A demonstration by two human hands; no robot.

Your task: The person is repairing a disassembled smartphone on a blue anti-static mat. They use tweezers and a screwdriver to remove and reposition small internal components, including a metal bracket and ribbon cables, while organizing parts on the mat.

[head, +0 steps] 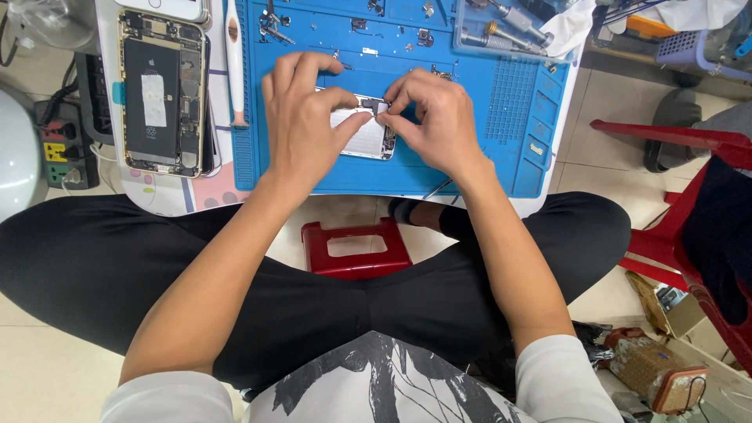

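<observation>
An opened phone body point(366, 139) lies on a blue repair mat point(509, 117), mostly hidden under both hands. My left hand point(307, 125) rests over its left part, thumb and forefinger pinching near the phone's top edge. My right hand point(435, 117) covers the right side, fingertips meeting at a small dark part point(373, 104) on the phone's upper end. Which hand actually grips that part is unclear.
A second opened phone point(162, 94) with its battery showing lies on the white table at left, a white-handled tool point(234, 63) beside it. Small screws and parts dot the mat's top. A power strip point(59, 145), red stool point(356, 249) and red chair point(689, 204) stand around.
</observation>
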